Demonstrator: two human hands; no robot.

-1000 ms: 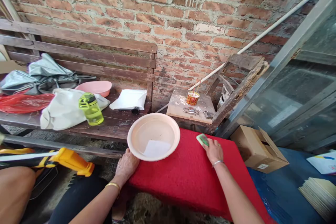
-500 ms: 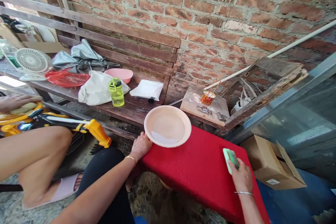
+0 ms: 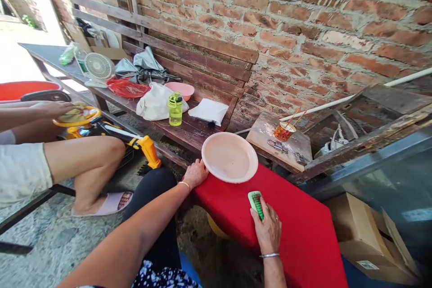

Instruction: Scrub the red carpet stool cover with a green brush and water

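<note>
My right hand point(image 3: 269, 229) grips a pale green scrub brush point(image 3: 255, 204) by one end, its darker green bristles facing up, over the red-covered table point(image 3: 297, 220). At the table's left corner my left hand point(image 3: 196, 173) lies flat, fingers extended against the side of a pale pink basin point(image 3: 232, 175). The basin sits on the table's far left part, with what looks like shallow water in it. Part of my left fingers is hidden by the basin's edge.
A wooden bench point(image 3: 158, 125) behind holds a yellow-green bottle point(image 3: 175, 110), a white bag, a pink bowl and a fan point(image 3: 99, 66). Another person sits at left with a yellow toy point(image 3: 150, 152). A side board point(image 3: 297, 144) bears padlocks and a paper cup. A cardboard box point(image 3: 367, 238) stands right.
My right hand has moved left across the red table with the brush, closer to the basin. The view has swung left; my left hand stays beside the basin.
</note>
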